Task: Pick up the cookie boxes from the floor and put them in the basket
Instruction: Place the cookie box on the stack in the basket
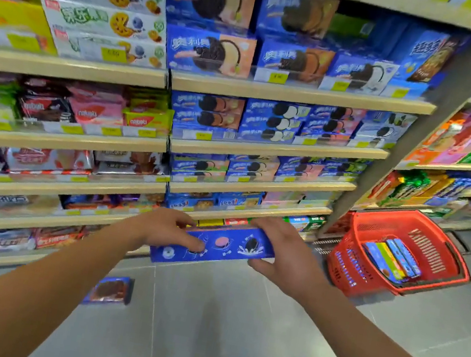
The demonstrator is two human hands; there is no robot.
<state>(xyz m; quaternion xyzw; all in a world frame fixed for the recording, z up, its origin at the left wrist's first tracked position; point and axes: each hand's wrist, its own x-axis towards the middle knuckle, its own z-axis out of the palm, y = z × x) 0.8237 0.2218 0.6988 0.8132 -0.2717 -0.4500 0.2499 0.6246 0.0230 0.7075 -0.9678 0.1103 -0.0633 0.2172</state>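
Long blue cookie box (pixel 217 246) held up in both my hands, in front of the shelves (pixel 163 80).

My left hand (pixel 170 229) grips the box's left part, fingers curled over its face; my right hand (pixel 284 253) clasps the right end, fingers on top, thumb underneath. Red basket (pixel 447 253) sits on the floor to the right — several boxes (pixel 391 258) stand on edge inside it. Another blue cookie box (pixel 110 290) lies on the grey floor, near left, just beside the bottom shelf.
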